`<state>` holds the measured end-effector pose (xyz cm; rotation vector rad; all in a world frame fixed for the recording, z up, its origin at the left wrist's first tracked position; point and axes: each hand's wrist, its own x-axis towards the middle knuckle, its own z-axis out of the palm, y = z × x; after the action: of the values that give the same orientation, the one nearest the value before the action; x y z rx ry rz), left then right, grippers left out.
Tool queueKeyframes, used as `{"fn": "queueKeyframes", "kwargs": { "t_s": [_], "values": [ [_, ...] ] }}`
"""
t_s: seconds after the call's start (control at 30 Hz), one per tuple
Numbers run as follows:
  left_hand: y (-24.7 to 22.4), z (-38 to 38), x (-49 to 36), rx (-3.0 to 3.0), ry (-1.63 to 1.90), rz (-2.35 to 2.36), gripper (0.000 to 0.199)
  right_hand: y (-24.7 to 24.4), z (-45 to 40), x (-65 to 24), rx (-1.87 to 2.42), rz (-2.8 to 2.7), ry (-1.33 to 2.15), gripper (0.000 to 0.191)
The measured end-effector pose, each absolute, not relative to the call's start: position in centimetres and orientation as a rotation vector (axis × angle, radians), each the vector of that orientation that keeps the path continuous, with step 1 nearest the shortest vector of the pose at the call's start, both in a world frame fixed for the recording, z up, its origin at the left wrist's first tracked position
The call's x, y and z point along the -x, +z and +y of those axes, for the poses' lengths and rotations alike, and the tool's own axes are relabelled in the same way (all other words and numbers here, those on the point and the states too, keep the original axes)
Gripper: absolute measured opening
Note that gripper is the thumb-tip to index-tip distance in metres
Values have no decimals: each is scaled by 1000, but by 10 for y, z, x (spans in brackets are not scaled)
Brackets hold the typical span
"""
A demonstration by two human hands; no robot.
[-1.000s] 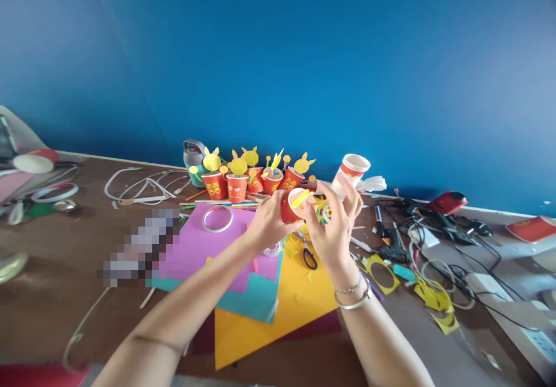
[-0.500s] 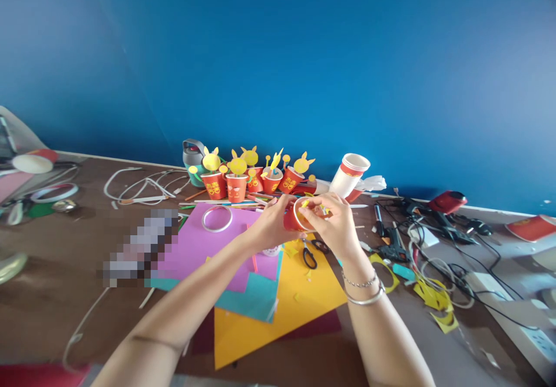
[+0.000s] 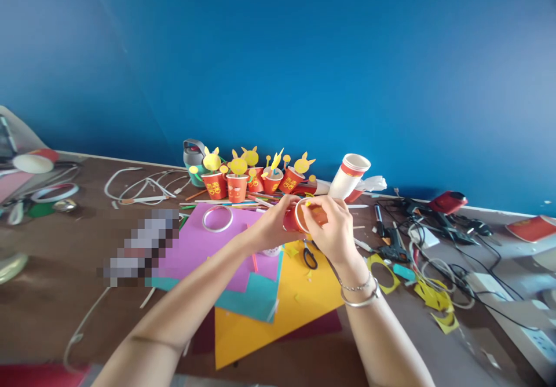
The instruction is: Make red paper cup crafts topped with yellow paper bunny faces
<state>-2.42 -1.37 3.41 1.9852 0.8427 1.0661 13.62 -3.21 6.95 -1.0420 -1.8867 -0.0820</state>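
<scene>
A red paper cup is tilted with its pale-rimmed mouth toward me. My left hand is wrapped around its side. At the mouth, the fingers of my right hand are pinched together over the rim, partly inside the cup. A small yellow paper piece shows at those fingertips; most of it is hidden. Beneath my hands lie black-handled scissors on a sheet of yellow paper. Behind stand several red cups with yellow eared paper heads rising from them.
A stack of white paper cups leans behind my right hand. Purple paper carries a tape roll. To the right are a glue gun, tangled cables, yellow paper scraps and a power strip. A blue wall closes the back.
My right hand has shifted slightly left, and its fingers sit further over the cup's mouth. Less of the yellow piece shows. My left hand keeps its hold on the cup.
</scene>
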Motion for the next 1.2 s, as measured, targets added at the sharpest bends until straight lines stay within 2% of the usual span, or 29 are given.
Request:
{"fn": "queueKeyframes", "kwargs": {
  "t_s": [0.4, 0.67, 0.87, 1.2],
  "values": [
    [41, -19, 26, -2168, 954, 880, 59, 77, -37, -148, 1219, -2227, -103, 22],
    [43, -24, 20, -2178, 834, 986, 69, 76, -35, -149, 1348, -2314, -85, 21],
    [39, -22, 22, -2100, 876, 952, 62, 74, -32, -151, 1350, -2314, -1, 21],
    [33, -19, 16, -1979, 898, 909, 64, 75, -30, -156, 1352, -2335, 102, 23]
  ]
}}
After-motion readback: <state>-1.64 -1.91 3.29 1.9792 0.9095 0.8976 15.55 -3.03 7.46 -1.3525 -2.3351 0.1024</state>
